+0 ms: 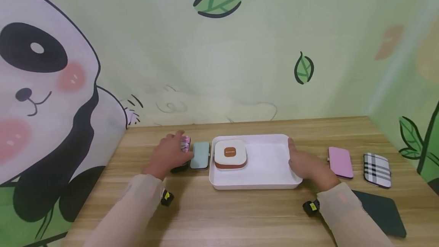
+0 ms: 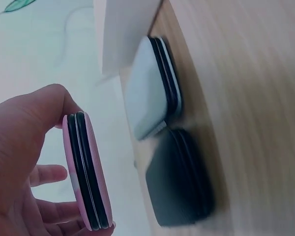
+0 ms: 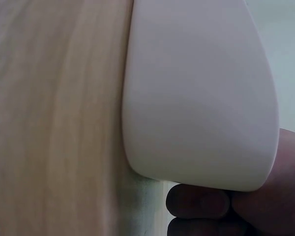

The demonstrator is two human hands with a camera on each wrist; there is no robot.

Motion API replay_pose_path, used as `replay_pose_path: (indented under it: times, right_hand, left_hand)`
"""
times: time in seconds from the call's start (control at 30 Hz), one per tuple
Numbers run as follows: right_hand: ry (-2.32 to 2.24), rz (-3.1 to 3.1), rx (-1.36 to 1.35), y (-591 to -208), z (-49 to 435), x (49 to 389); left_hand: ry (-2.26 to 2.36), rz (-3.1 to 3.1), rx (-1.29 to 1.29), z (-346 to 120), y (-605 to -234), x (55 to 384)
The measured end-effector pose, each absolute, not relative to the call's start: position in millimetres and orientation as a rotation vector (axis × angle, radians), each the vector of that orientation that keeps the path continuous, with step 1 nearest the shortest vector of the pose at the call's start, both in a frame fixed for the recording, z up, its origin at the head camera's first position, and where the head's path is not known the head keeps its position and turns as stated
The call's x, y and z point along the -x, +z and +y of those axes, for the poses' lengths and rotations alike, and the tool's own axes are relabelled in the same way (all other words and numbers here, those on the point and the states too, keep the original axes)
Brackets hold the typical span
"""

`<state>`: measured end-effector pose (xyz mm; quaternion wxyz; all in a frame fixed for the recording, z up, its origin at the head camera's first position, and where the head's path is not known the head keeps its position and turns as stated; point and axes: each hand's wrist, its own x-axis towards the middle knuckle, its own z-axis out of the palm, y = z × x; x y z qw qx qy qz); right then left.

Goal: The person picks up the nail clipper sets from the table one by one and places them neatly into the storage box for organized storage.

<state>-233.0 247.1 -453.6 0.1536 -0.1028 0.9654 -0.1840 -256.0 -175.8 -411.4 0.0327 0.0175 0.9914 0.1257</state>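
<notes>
My left hand pinches a slim case with a pink patterned cover between thumb and fingers; the left wrist view shows its pink shell and dark edge above the tabletop. Just below it sits a dark case, mostly covered by the hand in the head view. Beside that lies a light blue case. With thumb at the rim and fingers outside, my right hand grips the right end of a white tray. Inside the tray, at left, is a white-and-brown case with a brown label.
To the right of the tray lie a pink case and a black-and-white plaid case. A dark green flat object is partly hidden by my right sleeve. Behind the wooden table hangs a printed backdrop.
</notes>
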Motion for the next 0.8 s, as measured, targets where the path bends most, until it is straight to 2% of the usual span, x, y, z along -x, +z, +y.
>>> replay_pose_path:
  times: [0.8]
  right_hand:
    - [-0.542, 2.739, 0.228, -453, 247, 232]
  left_hand:
    - [0.384, 3.128, -0.268, -87, -397, 254]
